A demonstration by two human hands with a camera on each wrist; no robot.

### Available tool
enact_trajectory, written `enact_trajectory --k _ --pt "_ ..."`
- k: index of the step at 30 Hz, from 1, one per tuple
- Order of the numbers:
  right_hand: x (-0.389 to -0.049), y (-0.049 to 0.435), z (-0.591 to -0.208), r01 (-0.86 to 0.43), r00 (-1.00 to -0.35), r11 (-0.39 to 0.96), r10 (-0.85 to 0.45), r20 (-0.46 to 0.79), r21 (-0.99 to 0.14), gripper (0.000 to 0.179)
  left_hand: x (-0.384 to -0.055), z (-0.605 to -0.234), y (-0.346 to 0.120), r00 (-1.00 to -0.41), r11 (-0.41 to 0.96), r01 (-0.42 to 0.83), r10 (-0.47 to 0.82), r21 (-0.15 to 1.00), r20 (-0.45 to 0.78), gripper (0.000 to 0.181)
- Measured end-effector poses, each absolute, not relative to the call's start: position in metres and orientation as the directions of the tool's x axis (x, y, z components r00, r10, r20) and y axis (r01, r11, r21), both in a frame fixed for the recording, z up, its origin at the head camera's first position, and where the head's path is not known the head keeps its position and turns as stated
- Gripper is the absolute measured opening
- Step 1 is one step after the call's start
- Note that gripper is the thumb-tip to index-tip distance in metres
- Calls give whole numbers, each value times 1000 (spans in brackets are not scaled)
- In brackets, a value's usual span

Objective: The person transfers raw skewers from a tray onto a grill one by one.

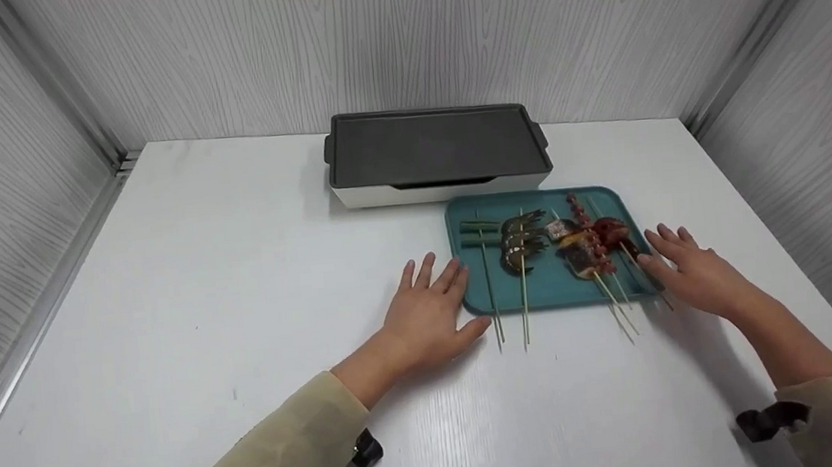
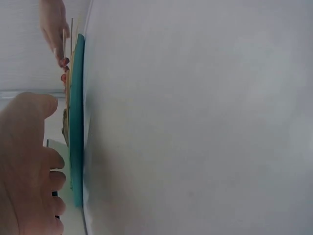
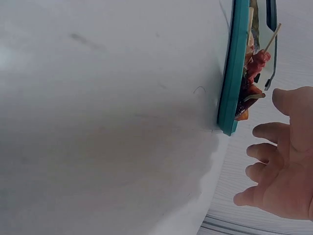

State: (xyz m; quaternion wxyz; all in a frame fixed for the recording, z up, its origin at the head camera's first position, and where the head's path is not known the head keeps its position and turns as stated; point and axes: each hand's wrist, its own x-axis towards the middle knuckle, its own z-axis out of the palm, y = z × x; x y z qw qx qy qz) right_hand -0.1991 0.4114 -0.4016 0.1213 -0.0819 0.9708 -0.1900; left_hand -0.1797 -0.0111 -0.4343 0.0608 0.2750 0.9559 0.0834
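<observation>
A teal tray (image 1: pixel 549 289) lies on the white table with several skewers on it, their sticks reaching past its near edge. Green vegetable pieces (image 1: pixel 480 232) sit at its left, then a shrimp skewer (image 1: pixel 521 243). Toward the right are a skewer with browned chunks (image 1: pixel 578 255), a string of small red pieces (image 1: pixel 590 232) and a dark red glazed skewer (image 1: pixel 612 231). My left hand (image 1: pixel 427 319), fingers spread, is at the tray's left edge; whether it touches is unclear. At the right edge my right hand (image 1: pixel 698 273) has its fingers extended, holding nothing.
Behind the tray stands a white-based grill (image 1: pixel 438 145) with a flat dark plate and side handles. Grey wood-grain panels (image 1: pixel 399 39) border the table (image 1: pixel 204 305) at the back and both sides. Black straps (image 1: pixel 771 420) show at the sleeves.
</observation>
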Motion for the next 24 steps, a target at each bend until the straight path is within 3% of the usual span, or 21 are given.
enact_trajectory --k 6,24 --pt "-198 415 -405 -92 -945 912 -206 -252 -400 76 -178 -434 -6 -827 821 534 557 204 -74 83" --pt "-193 410 -409 -129 -946 898 -239 -220 -421 69 -175 -427 -7 -834 833 503 538 231 -122 86"
